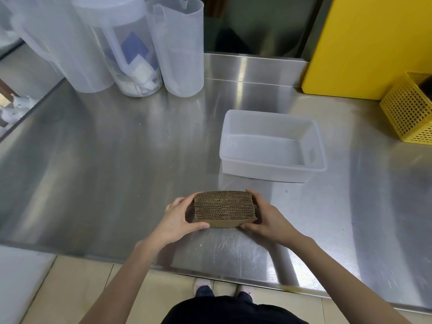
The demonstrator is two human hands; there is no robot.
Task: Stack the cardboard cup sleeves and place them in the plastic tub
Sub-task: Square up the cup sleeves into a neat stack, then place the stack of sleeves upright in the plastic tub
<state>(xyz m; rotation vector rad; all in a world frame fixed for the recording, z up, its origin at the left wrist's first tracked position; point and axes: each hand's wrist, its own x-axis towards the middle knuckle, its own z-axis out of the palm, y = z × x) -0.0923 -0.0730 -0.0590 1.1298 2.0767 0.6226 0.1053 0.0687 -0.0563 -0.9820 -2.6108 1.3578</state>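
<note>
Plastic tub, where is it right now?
In the head view the empty plastic tub sits on the steel counter, right of centre, just beyond the sleeve stack, with the yellow basket to its right.

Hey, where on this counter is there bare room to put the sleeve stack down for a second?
Widest bare steel lies left of the stack of cardboard sleeves, between the pitchers and the counter's front edge. A narrower strip runs between the stack and the plastic tub. The tub is empty too. It is crowded at the back left by the pitchers, and at the far right by the yellow basket.

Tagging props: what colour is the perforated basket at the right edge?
Yellow, with a grid of small holes; the perforated basket shows in the head view, the only one.
</note>
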